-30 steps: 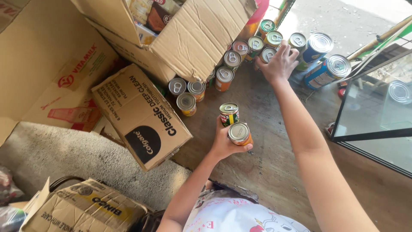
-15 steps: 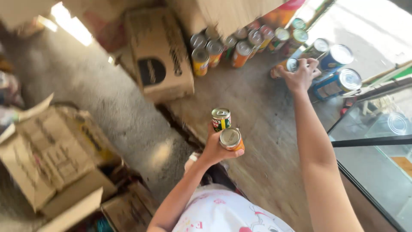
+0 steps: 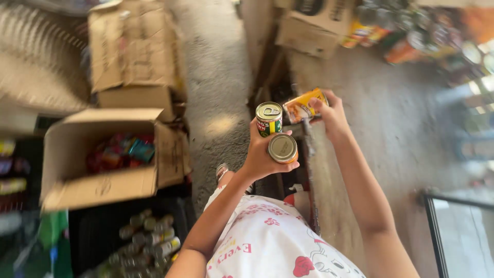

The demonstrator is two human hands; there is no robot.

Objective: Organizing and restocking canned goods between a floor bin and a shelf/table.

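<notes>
My left hand [image 3: 260, 157] grips two small tin cans at once: a green and red labelled can [image 3: 269, 118] on top and a gold-lidded can [image 3: 282, 148] below it. My right hand [image 3: 332, 116] holds a third can with a yellow-orange label [image 3: 304, 105], tipped on its side right next to the other two. Both hands are raised close together in front of me, above the edge of a wooden counter [image 3: 370, 134].
An open cardboard box [image 3: 98, 185] holding colourful packets sits at the left, a closed box [image 3: 135, 56] behind it. A dark crate of bottles [image 3: 149, 237] lies below. More cans [image 3: 411, 41], blurred, stand at the counter's far right. A glass case [image 3: 458, 237] is at lower right.
My right hand has left the row of cans on the counter and come back with a yellow-orange can, next to the left hand. The view has swung leftward.
</notes>
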